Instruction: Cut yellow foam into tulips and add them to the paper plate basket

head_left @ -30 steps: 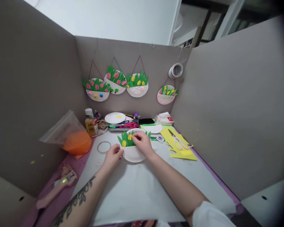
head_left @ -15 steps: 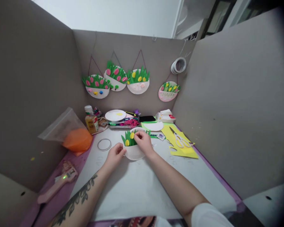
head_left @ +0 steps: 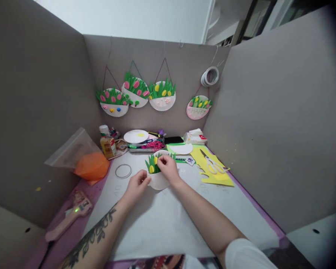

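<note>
Between my hands is a white paper plate basket point(head_left: 159, 181) with green paper leaves and yellow paper flowers in it. My left hand point(head_left: 137, 182) grips its left edge, thumb and fingers closed on the rim. Across the plate reaches my right hand point(head_left: 168, 167), its fingers pinched on a yellow paper flower point(head_left: 155, 160) among the leaves. A second yellow flower point(head_left: 152, 169) sits lower left, apart from the fingers. My right hand hides the right part of the leaves.
Scissors point(head_left: 212, 163) lie on yellow paper point(head_left: 218, 179) at right. A pink glue gun point(head_left: 68, 220), an orange-filled bag point(head_left: 92, 166) and a glue bottle point(head_left: 108, 144) are at left. Behind stands a tray point(head_left: 145, 150) of supplies. Several finished baskets point(head_left: 162, 104) hang on the grey partition.
The plate has shifted very slightly to the right at its left side, and the left hand with it. The right hand stays pinched at the upper yellow flower.
</note>
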Available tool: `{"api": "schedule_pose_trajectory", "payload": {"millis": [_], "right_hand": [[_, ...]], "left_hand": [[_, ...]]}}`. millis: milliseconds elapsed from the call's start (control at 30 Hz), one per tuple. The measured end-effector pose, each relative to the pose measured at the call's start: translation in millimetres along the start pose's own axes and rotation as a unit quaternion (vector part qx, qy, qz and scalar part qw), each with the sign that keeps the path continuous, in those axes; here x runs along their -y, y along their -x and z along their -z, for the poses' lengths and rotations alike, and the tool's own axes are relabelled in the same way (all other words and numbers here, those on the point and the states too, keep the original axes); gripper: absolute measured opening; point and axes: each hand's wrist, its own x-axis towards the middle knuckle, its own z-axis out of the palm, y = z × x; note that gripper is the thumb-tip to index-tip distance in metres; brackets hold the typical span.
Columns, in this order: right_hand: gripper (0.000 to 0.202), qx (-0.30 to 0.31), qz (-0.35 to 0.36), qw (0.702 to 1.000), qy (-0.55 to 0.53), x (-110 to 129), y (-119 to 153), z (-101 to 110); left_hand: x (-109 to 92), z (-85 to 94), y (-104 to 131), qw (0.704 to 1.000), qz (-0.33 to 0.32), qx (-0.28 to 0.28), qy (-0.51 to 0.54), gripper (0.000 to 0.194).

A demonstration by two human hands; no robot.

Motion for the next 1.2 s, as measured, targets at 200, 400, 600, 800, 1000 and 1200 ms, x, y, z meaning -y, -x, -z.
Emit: {"api": "schedule_pose_trajectory", "payload": {"millis": [200,400,600,800,1000,1200], "right_hand": [[0.012,0.012,-0.008,1.000,0.001,2,-2,1],[0.010,0.036,-0.011,0.999,-0.012,-2,-1,-4],[0.010,0.057,0.007,0.997,-0.056,-5,4,-9],[0.016,0.052,0.021,0.994,-0.093,-3,8,-8],[0.012,0.044,0.008,0.993,-0.105,3,11,-9],[0.015,0.058,-0.024,0.988,-0.144,10,10,-8]], "left_hand": [[-7,-0.8,1,0.999,-0.015,-0.004,-0.036,0.015],[-11,-0.8,0,0.997,-0.074,-0.020,-0.027,0.011],[-6,-0.7,0,0.997,-0.053,0.015,0.058,0.013],[-3,2.3,1,0.993,-0.026,0.028,0.112,0.017],[-7,2.4,4,0.995,-0.025,0.034,0.089,0.018],[-12,4.9,4,0.998,-0.034,0.022,0.053,0.019]]}}
